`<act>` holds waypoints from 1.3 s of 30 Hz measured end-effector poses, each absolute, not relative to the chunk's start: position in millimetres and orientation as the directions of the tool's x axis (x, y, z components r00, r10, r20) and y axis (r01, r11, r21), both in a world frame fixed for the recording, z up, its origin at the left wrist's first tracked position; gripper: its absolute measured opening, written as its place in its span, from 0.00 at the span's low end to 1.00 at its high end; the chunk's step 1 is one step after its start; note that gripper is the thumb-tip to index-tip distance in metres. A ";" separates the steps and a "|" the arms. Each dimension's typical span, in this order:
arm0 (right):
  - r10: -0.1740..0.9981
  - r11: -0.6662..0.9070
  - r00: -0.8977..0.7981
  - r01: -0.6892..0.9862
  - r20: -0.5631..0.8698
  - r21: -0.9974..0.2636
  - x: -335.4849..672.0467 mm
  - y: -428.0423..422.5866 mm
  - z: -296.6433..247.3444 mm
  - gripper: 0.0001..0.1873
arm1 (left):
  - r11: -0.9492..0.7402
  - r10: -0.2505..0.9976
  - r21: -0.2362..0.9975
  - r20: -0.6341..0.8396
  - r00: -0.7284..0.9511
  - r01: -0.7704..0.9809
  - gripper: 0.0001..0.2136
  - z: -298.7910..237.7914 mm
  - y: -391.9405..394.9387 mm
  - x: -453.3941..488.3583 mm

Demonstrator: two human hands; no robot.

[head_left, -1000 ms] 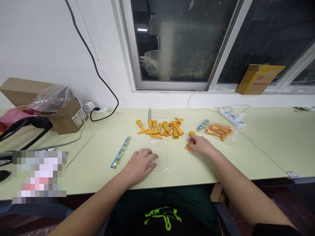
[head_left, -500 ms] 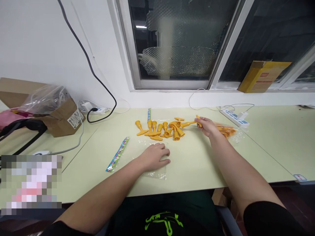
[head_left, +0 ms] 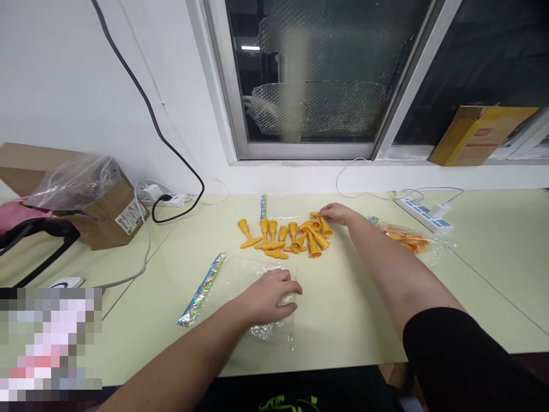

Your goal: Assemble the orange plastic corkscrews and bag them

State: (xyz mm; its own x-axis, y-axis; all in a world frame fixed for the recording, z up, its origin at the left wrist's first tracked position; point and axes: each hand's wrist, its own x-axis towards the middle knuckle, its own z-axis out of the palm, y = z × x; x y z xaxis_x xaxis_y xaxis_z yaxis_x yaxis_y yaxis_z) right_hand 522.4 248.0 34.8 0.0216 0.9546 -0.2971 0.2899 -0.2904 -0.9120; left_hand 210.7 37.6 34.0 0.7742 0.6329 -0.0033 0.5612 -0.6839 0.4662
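Observation:
A heap of several orange plastic pieces lies on the pale green table below the window. My right hand reaches to the heap's far right edge, fingers curled onto one orange piece there. My left hand rests on a clear plastic bag near the front edge, fingers bent and pinching the film. A colourful header strip lies left of that bag.
A sealed bag of orange pieces lies to the right, with a power strip and cables behind it. A second strip lies behind the heap. A cardboard box with plastic wrap stands at left. A yellow box sits on the windowsill.
My right hand picked an orange piece up from the table, swung it right and back, and now sets it on the heap. My left hand closed on the clear bag.

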 end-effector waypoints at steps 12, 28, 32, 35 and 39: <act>0.909 -0.383 0.180 0.721 -0.377 -0.578 522.3 267.8 40.6 0.26 | -0.608 0.723 0.518 0.048 0.689 0.602 0.18 22.8 39.4 211.5; 0.905 -0.401 0.029 0.389 -0.424 -0.829 598.7 178.9 84.2 0.22 | -0.405 0.876 0.698 0.111 0.470 0.590 0.15 32.7 40.6 214.2; 0.960 -0.246 -0.055 0.305 -0.275 -0.920 596.6 135.8 106.4 0.22 | -0.381 0.892 0.739 0.137 0.430 0.555 0.14 30.2 45.6 214.3; 0.976 -0.160 -0.135 0.088 -0.171 -0.983 574.5 97.8 109.0 0.20 | -0.344 0.911 0.786 0.147 0.386 0.513 0.14 27.5 48.7 214.8; 0.963 -0.202 -0.218 -0.188 -0.160 -0.961 520.2 47.3 78.1 0.18 | -0.301 0.932 0.852 0.166 0.323 0.429 0.13 24.3 51.8 217.1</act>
State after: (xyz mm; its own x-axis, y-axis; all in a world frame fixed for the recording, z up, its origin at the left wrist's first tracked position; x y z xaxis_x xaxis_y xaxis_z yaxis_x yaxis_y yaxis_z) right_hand 520.2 47.3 78.1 -0.2182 0.9627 -0.1601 -0.1877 -0.2024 -0.9612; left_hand 217.1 51.8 24.3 0.3228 0.9318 0.1661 0.4294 -0.3006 0.8516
